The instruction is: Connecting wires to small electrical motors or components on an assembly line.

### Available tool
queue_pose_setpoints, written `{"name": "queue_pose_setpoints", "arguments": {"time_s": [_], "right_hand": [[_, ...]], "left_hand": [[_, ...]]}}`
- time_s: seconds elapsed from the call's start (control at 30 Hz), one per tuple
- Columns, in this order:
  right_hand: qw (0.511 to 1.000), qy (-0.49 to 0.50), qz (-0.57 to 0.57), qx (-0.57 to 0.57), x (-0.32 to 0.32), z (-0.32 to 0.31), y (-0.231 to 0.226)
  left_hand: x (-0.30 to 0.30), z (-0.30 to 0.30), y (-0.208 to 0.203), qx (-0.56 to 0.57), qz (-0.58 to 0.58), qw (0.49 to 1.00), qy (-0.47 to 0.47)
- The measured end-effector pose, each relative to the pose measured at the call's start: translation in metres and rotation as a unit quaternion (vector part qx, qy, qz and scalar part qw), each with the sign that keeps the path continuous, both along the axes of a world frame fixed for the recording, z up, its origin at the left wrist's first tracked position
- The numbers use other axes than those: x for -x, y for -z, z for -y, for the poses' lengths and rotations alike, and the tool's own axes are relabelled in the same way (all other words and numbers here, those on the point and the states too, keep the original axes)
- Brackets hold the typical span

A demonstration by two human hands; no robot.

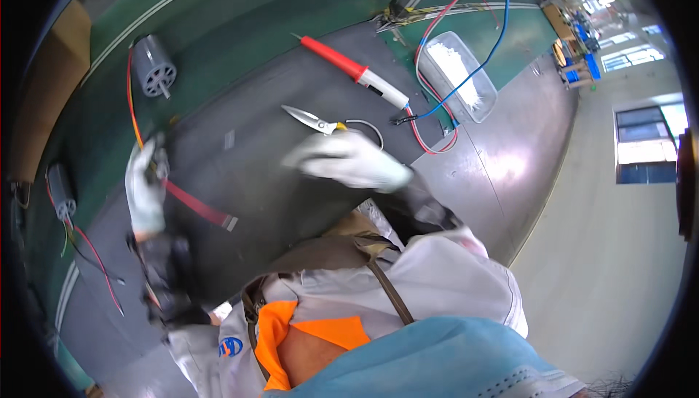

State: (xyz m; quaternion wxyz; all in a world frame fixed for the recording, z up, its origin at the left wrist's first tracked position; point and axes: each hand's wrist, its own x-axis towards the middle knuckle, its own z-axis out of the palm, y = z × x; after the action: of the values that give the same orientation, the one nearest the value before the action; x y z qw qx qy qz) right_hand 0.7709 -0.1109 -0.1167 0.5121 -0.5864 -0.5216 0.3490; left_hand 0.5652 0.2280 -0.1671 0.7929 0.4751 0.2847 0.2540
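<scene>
My left hand (148,183), in a white glove, is closed at the left of the dark mat. Orange-red wires (135,114) run into it from a grey cylindrical motor (155,67) beyond it. A flat dark red strip (195,205) with a pale end stretches from beside the fingers toward the mat's middle. My right hand (353,161), also white-gloved, is smeared by motion over the mat, and its finger shape is unclear. Scissors (312,118) lie right beyond it, blades pointing left; the hand hides part of their handles. Whether it touches them I cannot tell.
A red-and-white pen-shaped electric tool (353,70) lies at the far side, its cables running right. Beside it stands a clear plastic box (486,100) with white pieces inside. A second motor (60,190) with loose wires is at far left, near a cardboard sheet (54,100).
</scene>
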Motion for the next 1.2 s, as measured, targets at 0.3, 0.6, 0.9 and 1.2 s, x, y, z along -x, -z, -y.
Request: {"name": "queue_pose_setpoints", "arguments": {"time_s": [0.3,0.6,0.9,1.2], "right_hand": [[0.873,0.485,-0.034,0.028,-0.084,0.095,-0.03],[0.93,-0.1,-0.107,0.338,-0.003,-0.035,-0.056],[0.992,-0.113,0.005,0.061,0.045,-0.052,-0.002],[0.97,-0.036,-0.236,-0.045,0.08,-0.091,-0.006]], "left_hand": [[0.107,0.142,-0.021,-0.01,-0.036,0.999,-0.021],[0.102,0.156,-0.024,0.065,-0.004,0.994,0.085],[0.045,0.151,-0.038,0.028,0.088,0.993,-0.072],[0.009,0.155,-0.059,0.151,0.143,0.971,-0.119]]}}
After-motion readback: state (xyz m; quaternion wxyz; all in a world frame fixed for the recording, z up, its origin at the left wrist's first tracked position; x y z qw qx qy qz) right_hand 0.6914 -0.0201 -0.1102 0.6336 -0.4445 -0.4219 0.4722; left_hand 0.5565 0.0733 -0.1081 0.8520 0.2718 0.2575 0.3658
